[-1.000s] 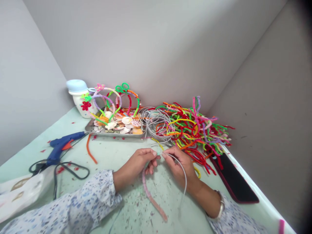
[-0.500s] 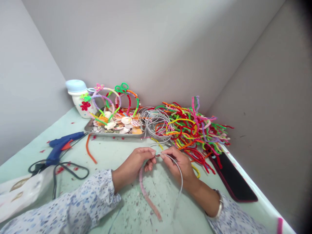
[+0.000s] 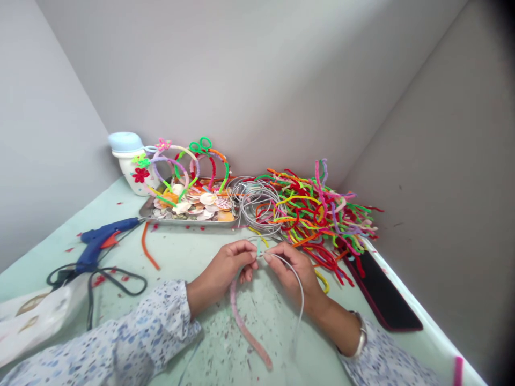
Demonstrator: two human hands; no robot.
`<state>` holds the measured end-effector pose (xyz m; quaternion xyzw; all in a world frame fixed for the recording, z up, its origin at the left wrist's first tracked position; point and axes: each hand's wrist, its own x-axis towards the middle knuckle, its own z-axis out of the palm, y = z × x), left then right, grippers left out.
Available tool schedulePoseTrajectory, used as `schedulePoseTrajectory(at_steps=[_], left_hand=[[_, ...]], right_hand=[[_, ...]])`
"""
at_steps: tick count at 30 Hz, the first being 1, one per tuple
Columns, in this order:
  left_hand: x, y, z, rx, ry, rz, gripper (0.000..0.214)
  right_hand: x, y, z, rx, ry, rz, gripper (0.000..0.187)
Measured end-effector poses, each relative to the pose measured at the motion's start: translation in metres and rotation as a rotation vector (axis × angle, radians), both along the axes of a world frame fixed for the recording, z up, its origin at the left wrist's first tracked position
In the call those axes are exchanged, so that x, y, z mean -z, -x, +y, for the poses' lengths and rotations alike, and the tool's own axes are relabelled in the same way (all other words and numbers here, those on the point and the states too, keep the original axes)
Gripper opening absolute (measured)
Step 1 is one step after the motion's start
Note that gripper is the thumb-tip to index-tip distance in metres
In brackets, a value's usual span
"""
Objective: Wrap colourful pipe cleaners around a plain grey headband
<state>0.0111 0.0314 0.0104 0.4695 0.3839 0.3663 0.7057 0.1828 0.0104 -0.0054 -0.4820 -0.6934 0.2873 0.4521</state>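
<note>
Head view | hands (image 3: 227, 268) (image 3: 296, 272) — both pinched closed on wire (image 3: 302, 300) | green strip (image 3: 259, 246) — more upright than before

Left grip (image 3: 226, 272) and right grip (image 3: 304, 272) pinch a partly wrapped wire (image 3: 302, 301).

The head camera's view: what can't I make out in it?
In the head view, the only one:
Pink fuzzy strip: upper end hidden behind the left hand.
Grey wire: lower end lost in blur.
Small green piece: too small to tell if it is fastened.
White wrapper: cut off by the left edge.
Black flat thing: far end hidden under the fuzzy stems.
</note>
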Motion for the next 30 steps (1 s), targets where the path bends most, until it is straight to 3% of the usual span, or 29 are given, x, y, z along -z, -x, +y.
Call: schedulePoseTrajectory(at_steps=[15,22,30], left_hand=[[0.011,0.000,-0.006,-0.029,-0.353,0.226,0.010],[0.009,0.002,-0.008,-0.031,-0.478,0.321,0.013],[0.012,0.000,-0.008,-0.041,-0.434,0.292,0.012]], right_hand=[[0.001,0.003,0.000,-0.019,0.170,0.160,0.016],[0.002,0.003,0.000,-0.019,0.197,0.162,0.016],[0.005,0.001,0.004,0.006,0.226,0.159,0.019]])
